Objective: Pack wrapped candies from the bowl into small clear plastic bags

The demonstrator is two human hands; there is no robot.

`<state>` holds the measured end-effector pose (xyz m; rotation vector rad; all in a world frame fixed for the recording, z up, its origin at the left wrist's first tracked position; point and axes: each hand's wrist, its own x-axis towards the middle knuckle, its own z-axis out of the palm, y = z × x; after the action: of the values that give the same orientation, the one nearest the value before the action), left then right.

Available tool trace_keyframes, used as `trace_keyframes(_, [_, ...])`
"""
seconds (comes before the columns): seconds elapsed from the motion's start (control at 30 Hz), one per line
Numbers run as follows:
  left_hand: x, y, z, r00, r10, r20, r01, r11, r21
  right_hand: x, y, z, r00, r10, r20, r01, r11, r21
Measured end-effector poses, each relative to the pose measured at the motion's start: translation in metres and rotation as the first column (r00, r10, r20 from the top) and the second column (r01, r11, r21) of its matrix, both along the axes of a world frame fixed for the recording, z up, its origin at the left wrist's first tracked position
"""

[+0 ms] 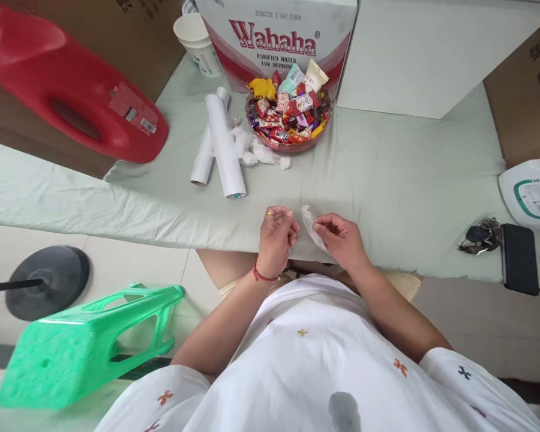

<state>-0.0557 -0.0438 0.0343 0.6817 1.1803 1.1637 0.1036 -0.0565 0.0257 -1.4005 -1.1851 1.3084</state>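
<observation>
My right hand pinches a crumpled piece of thin, see-through plastic at the front edge of the cloth-covered table. Just left of it, my left hand has its fingers curled together; whatever they may hold is hidden. A small gap separates the left fingers from the plastic. Farther back lie two white rolls, one crossed over the other. Beside them are crumpled bits of clear plastic, next to a round bowl heaped with wrapped candies.
Behind the bowl stands a Wahaha water carton, with paper cups to its left. A big red jug occupies the left. To the right are keys, a phone and a white bottle. A green stool is at lower left.
</observation>
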Motion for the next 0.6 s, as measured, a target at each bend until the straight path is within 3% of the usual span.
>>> trace_keyframes(0.1, [0.004, -0.008, -0.006, 0.992, -0.06, -0.111, 0.069, 0.994, 0.083, 0.0, 0.002, -0.002, 0.964, -0.131, -0.233, 0.085, 0.977, -0.194])
trace_keyframes(0.23, [0.011, -0.013, -0.006, 0.93, -0.178, -0.322, 0.223, 0.969, 0.109, -0.001, 0.003, 0.002, 0.907, -0.198, -0.371, 0.118, 0.966, -0.228])
trace_keyframes(0.33, [0.012, -0.012, -0.008, 0.875, -0.151, -0.461, 0.238, 0.962, 0.137, -0.001, 0.004, 0.008, 0.881, -0.247, -0.404, 0.143, 0.952, -0.271])
trace_keyframes(0.47, [0.011, -0.013, -0.011, 0.819, 0.045, -0.573, 0.138, 0.952, 0.272, 0.001, 0.003, 0.011, 0.868, -0.339, -0.362, 0.229, 0.922, -0.313])
trace_keyframes(0.6, [0.014, -0.013, -0.01, 0.825, -0.045, -0.564, 0.219, 0.945, 0.244, 0.0, 0.0, 0.01, 0.88, -0.324, -0.347, 0.214, 0.923, -0.319])
